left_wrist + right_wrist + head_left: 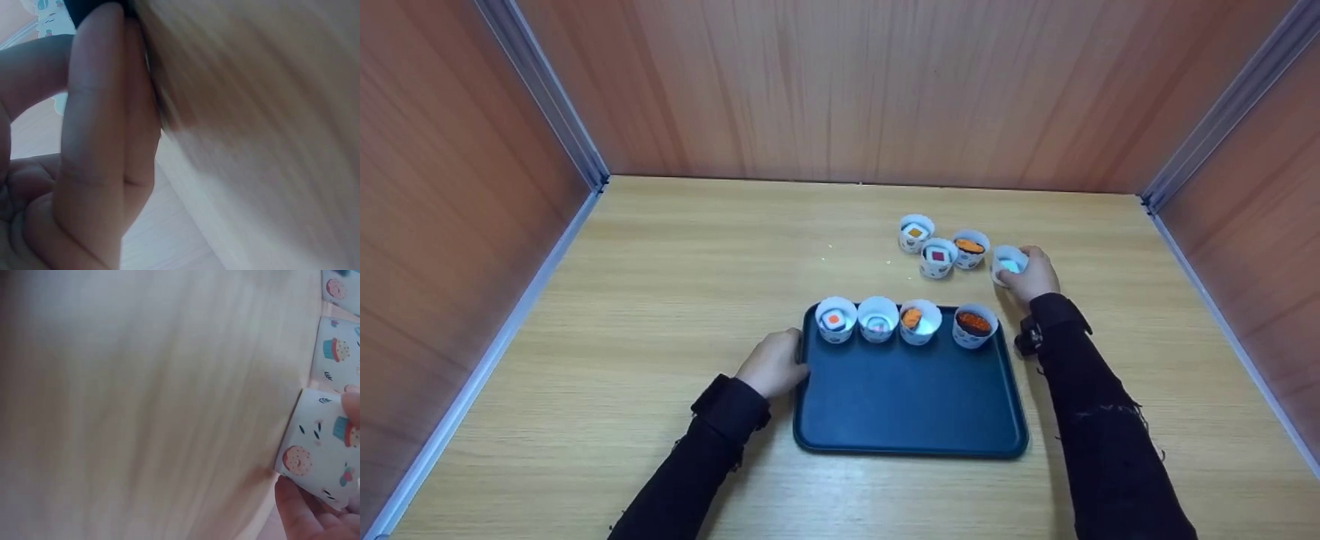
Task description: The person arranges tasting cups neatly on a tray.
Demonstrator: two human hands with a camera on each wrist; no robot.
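Note:
My right hand (1033, 276) holds a small white paper cup (1006, 264) with pale blue contents, thumb and fingers on its sides. In the right wrist view, cupcake and donut prints cover this cup (315, 441), and fingertips (292, 506) touch its lower part. With my left hand (774, 364) I grip the left edge of a dark blue tray (907, 397); in the left wrist view, fingers (93, 112) meet its dark rim. Along the tray's far edge stand several similar cups, one with an orange-and-white piece (835, 320) and one with red-orange contents (975, 326).
Beyond the tray, three more cups stand close together: one with a yellow-centred piece (916, 232), one with a dark red square (938, 259), one with orange contents (970, 248). Wood-grain panels (840, 90) enclose the light wooden table (660, 300) at the back and sides.

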